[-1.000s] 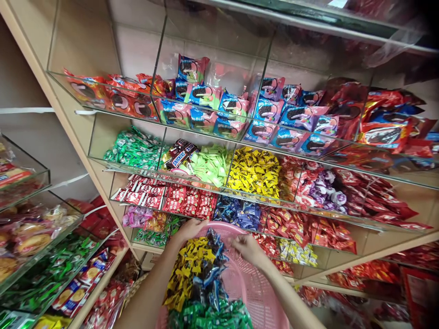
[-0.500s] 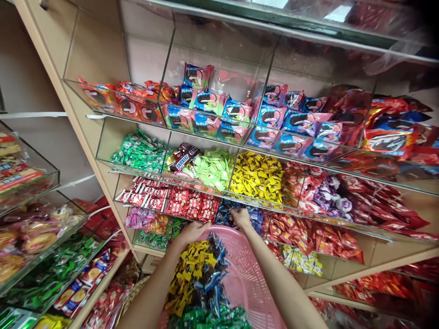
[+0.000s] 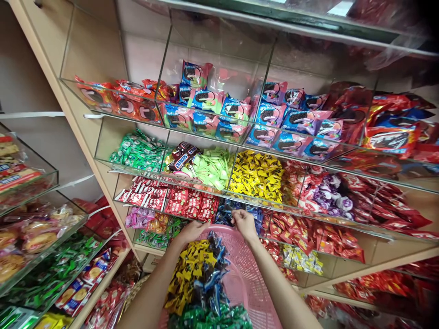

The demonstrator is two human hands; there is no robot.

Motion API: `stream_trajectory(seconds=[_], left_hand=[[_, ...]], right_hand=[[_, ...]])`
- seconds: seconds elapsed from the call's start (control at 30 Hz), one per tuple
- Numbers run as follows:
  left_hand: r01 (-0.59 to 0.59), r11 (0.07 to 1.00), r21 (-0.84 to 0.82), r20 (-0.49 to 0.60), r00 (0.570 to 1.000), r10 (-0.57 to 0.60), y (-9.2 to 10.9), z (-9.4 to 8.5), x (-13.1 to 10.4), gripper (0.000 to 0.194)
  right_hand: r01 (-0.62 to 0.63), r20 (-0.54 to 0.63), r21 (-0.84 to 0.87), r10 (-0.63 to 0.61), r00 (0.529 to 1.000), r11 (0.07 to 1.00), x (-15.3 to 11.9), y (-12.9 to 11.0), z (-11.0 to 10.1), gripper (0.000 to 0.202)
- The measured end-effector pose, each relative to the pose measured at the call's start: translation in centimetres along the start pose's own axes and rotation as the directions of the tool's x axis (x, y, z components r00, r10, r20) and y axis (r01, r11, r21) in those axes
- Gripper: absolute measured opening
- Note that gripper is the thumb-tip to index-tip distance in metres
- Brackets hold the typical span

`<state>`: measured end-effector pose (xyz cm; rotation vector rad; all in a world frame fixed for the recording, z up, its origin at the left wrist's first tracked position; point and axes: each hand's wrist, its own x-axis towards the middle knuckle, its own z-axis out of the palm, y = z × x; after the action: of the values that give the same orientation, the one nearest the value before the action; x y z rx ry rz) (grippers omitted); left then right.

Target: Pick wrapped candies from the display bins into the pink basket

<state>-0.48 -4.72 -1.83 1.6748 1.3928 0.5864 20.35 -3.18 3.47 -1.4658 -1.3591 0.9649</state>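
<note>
My left hand point(image 3: 192, 231) is closed over the far-left rim of a pink plastic basket point(image 3: 262, 292). In the basket lie yellow-wrapped candies point(image 3: 188, 267), blue-and-dark wrapped candies point(image 3: 213, 285) and green-wrapped candies point(image 3: 212, 317). My right hand point(image 3: 244, 224) is above the basket's far rim, in front of a bin of dark blue wrapped candies point(image 3: 256, 215). Its fingers are curled together; whatever is between them is too small or hidden to make out.
Clear-fronted bins rise in tiers ahead. Red packets point(image 3: 192, 203) sit left of the blue candies, red-wrapped sweets point(image 3: 290, 226) to the right. Above are yellow candies point(image 3: 257, 176), Snickers bars point(image 3: 183, 155) and packaged cookies point(image 3: 206, 98). Another shelf point(image 3: 41, 183) stands at left.
My right hand has drawn back slightly from the blue candies toward the basket, its fingers more curled. My left hand stays on the rim.
</note>
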Motion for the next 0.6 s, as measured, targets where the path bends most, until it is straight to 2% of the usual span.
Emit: stream_trajectory(seconds=[0.13, 0.3, 0.47, 0.6], left_hand=[[-0.002, 1.000, -0.026, -0.011, 1.000, 0.002, -0.1, 0.1, 0.1, 0.060], [0.039, 0.996, -0.075, -0.011, 0.999, -0.040, -0.1, 0.2, 0.0, 0.061], [0.024, 0.998, -0.051, 0.012, 1.000, -0.024, 0.2, -0.1, -0.2, 0.060], [-0.016, 1.000, -0.004, 0.014, 1.000, 0.017, 0.2, -0.2, -0.2, 0.059]], right_hand=[[0.008, 0.122, 0.110, -0.022, 0.992, 0.994, -4.8, -0.4, -1.5, 0.033], [-0.131, 0.290, 0.115, 0.093, 0.952, 0.985, -9.2, 0.7, -2.7, 0.030], [-0.235, 0.371, 0.117, 0.177, 0.912, 0.965, -10.7, 1.5, -2.4, 0.024], [-0.265, 0.434, 0.125, 0.187, 0.881, 0.956, -11.1, 1.7, -1.4, 0.023]])
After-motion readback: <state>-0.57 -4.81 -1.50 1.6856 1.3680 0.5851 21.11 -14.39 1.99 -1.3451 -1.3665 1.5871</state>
